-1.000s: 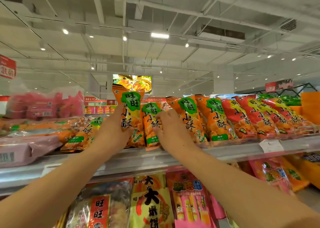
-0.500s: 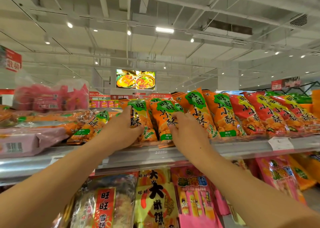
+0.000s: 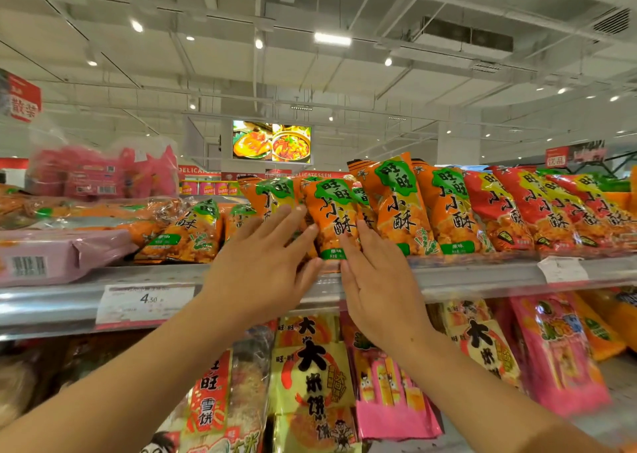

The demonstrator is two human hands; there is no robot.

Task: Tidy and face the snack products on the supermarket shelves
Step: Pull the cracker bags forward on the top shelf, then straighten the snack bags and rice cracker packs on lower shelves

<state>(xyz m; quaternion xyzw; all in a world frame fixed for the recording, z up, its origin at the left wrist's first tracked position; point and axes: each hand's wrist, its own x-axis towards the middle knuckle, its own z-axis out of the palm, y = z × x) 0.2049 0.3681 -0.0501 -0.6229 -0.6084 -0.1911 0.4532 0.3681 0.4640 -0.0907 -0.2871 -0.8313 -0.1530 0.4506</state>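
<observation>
From the head camera, both arms reach up to the top shelf (image 3: 482,278), where a row of orange snack packets stands leaning along the front edge. The left hand (image 3: 262,266) lies flat against the packets, its fingers (image 3: 293,213) straight and spread apart, pressing rather than gripping. The right hand (image 3: 374,280) stands just beside it, fingers straight and close together, its fingertips touching the lower right edge of the middle orange packet (image 3: 332,218). That packet sits between the two hands, upright and facing out, its base at the shelf lip. To its right an orange packet (image 3: 396,204) stands taller and tilts a little, with red packets (image 3: 499,211) further along. To the left, a fallen orange packet (image 3: 193,232) lies lower and angled, with a pink bag (image 3: 62,256) beside it. A price tag (image 3: 144,302) hangs on the shelf rail; more snack bags (image 3: 310,377) hang on the shelf below.

The step in hand looks like squaring the middle packet into line. To do it well, I judge, both palms should push evenly from each side so the packet stays upright, with its label forward and its base flush with the lip. Light pressure suits these crisp, air-filled bags; squeezing could crush the contents. The leaning neighbours probably need the same nudge afterwards.
</observation>
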